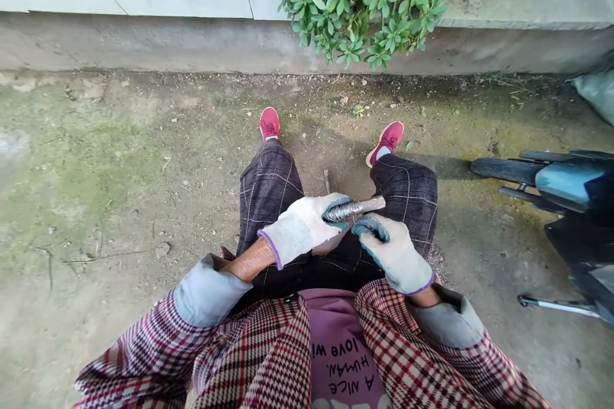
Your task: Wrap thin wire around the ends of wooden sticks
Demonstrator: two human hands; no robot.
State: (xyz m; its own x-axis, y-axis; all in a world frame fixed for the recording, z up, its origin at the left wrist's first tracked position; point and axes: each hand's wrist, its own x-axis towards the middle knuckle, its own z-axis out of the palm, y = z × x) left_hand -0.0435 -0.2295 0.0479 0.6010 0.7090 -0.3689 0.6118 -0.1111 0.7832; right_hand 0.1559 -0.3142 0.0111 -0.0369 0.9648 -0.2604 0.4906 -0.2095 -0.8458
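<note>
- A pink T-shirt [338, 348] with printed lettering shows between the sides of a red-and-cream check jacket [254, 351], its cuffs turned back in grey.
- The left hand [300, 228], in a white knit work glove with a purple cuff, is clamped around a wooden rod wrapped in silver wire [348, 209].
- That rod lies crosswise above the lap, its bare wooden end sticking out to the right of the grip.
- The right hand [393, 254], in a matching glove with a blue-green rubber palm, is half curled and holds nothing. Its fingertips [368, 227] sit just beside the wire, apparently not touching.
- Dark check trousers [268, 195] cover the legs below the hands.
- Red sneakers [269, 123] stand well apart on the dirt ground [96, 172], which has mossy patches.
- A thin stick [327, 180] lies between the feet.
- Off to the right stands a blue and black scooter [568, 182], with a pale sack [597, 96] beyond it.
- Farthest off, a leafy green plant [359, 6] spills over a concrete ledge [177, 1].
</note>
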